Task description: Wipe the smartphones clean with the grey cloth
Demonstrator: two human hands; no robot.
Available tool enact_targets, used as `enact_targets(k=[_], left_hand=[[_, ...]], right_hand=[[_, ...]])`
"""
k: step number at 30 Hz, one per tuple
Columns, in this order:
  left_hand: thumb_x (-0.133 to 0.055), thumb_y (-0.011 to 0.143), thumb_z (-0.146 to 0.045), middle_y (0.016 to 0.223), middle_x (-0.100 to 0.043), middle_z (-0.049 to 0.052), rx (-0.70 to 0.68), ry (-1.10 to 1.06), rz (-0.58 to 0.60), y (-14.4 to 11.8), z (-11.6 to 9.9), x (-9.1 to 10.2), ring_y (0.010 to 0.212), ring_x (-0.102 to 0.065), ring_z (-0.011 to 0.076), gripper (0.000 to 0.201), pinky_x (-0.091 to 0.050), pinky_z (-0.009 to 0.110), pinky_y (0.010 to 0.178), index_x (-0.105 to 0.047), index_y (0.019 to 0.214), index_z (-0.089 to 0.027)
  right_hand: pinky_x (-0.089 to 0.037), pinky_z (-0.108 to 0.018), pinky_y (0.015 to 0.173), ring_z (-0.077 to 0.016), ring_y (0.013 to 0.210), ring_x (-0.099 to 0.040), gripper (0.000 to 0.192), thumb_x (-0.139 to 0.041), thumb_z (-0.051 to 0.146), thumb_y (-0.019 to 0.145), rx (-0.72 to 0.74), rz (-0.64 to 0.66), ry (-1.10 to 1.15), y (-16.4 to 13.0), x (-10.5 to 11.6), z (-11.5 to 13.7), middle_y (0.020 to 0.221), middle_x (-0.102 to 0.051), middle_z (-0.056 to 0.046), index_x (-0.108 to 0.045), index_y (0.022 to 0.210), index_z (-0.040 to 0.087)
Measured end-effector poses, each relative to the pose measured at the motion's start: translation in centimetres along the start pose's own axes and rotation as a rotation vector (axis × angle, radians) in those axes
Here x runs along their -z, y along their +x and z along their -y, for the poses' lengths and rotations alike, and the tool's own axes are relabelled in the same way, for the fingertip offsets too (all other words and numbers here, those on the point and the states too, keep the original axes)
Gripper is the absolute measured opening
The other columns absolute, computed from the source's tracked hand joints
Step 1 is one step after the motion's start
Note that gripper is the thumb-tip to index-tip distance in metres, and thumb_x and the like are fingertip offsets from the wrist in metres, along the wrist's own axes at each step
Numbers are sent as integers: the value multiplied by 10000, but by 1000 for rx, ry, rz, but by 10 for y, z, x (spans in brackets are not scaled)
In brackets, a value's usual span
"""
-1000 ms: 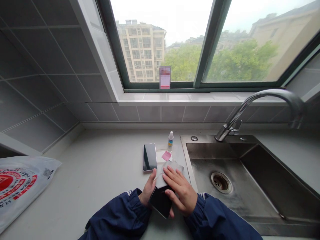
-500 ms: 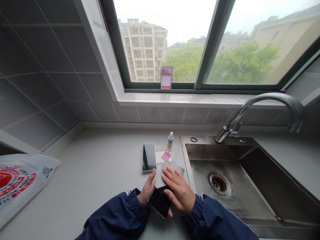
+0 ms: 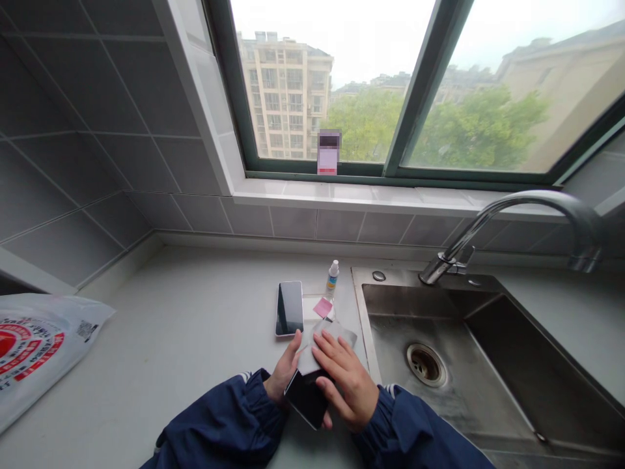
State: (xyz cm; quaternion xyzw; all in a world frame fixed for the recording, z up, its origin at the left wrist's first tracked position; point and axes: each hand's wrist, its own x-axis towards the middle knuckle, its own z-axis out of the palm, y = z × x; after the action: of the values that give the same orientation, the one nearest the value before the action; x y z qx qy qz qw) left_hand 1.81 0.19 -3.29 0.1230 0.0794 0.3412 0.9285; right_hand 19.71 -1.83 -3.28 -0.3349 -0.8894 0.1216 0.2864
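A smartphone (image 3: 305, 402) with a dark screen lies tilted in my left hand (image 3: 282, 376), whose thumb is along its left edge and whose fingertips show below its right edge. Over the phone's upper part is spread a thin greyish-white cloth (image 3: 307, 361). My right hand (image 3: 346, 381) rests on this cloth, fingers stretched out flat and thumb over the bare screen. Just beyond my left thumb, a second smartphone (image 3: 290, 309) lies on the counter. A small pink square (image 3: 323, 307) and a small clear spray bottle (image 3: 333, 276) with a white cap are beyond the cloth.
To the right is a steel sink (image 3: 359, 293) with a drain (image 3: 426, 363) and a curved chrome faucet (image 3: 517, 198). A printed white plastic bag (image 3: 53, 345) lies at the left of the pale counter (image 3: 195, 312). Behind runs a tiled wall below a window.
My hands, the phone and the cloth stay together, slightly lower and to the left in view. The cloth's far edge looks a little more rumpled. The camera view has shifted slightly.
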Motion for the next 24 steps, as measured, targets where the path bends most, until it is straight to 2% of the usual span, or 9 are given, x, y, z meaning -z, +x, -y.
enact_targets(k=[6, 10, 15, 20, 22, 24], left_hand=[[-426, 887, -635, 1138, -673, 173, 35, 31, -70, -2, 0, -5, 1153, -609, 284, 738, -351, 395, 1086, -499, 1357, -70], [-401, 893, -641, 1114, -683, 171, 33, 38, -70, -1, 0, -8, 1147, -613, 288, 738, -351, 398, 1087, -515, 1344, -68], [-426, 900, -611, 1148, -676, 153, 6, 51, -77, -1, 1, -7, 1175, -598, 283, 681, -326, 413, 1102, -493, 1370, -123], [-436, 854, -682, 1138, -674, 194, 54, 35, -84, 2, 3, -6, 1175, -590, 319, 803, -340, 431, 1091, -510, 1338, -47], [-441, 852, -682, 1146, -670, 199, 49, 32, -78, 2, 3, -5, 1179, -588, 319, 806, -342, 432, 1090, -508, 1338, -43], [-450, 864, -657, 1159, -666, 194, 21, 35, -72, 1, 2, -3, 1177, -591, 307, 774, -345, 425, 1087, -497, 1354, -59]], right_hand=[[-252, -509, 1168, -286, 1455, -245, 523, -428, 343, 977, 90, 97, 42, 2, 6, 16, 1534, -357, -118, -387, 1461, 147], [-223, -486, 1184, -266, 1455, -252, 552, -454, 424, 960, 153, 140, 82, 3, 12, 11, 1522, -384, -97, -411, 1443, 161], [-250, -495, 1167, -268, 1459, -236, 514, -422, 338, 975, 68, 105, 33, 4, 16, 2, 1530, -364, -117, -402, 1452, 146], [-212, -489, 1184, -266, 1454, -257, 593, -476, 486, 946, 195, 130, 89, 3, 10, 13, 1508, -408, -103, -420, 1435, 155], [-223, -477, 1182, -252, 1452, -265, 542, -455, 442, 966, 165, 124, 72, 3, 9, 12, 1510, -408, -92, -425, 1433, 166], [-245, -490, 1169, -263, 1456, -251, 502, -407, 358, 991, 60, 85, 16, 3, 10, 8, 1527, -372, -113, -406, 1448, 149]])
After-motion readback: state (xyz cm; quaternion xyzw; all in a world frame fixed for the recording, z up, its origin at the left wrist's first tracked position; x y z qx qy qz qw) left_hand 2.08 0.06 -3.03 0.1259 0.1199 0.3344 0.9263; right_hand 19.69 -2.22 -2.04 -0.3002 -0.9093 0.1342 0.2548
